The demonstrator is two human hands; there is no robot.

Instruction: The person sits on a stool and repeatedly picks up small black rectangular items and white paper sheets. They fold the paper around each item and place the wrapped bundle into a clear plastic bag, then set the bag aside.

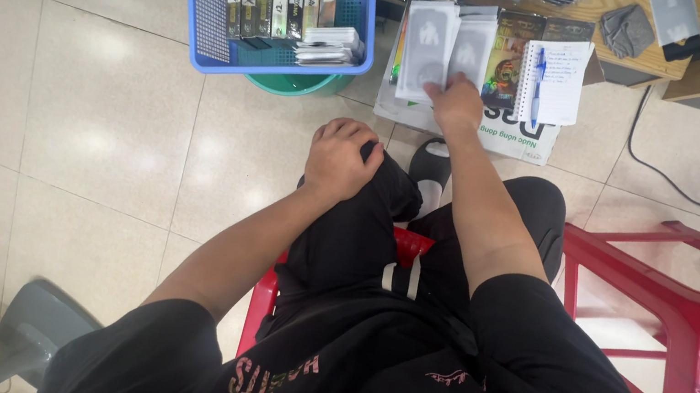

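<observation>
White flat packets (435,48) stand in a row on a cardboard box (507,137) on the floor, long axes running away from the person. Left hand (339,160) rests loosely curled on the left knee, holding nothing. Right hand (456,103) pinches the packets' near edge. A blue basket (201,17) sits just left; bare tile floor (88,93) spreads farther left, and a red chair (675,310) crowds the right.
</observation>
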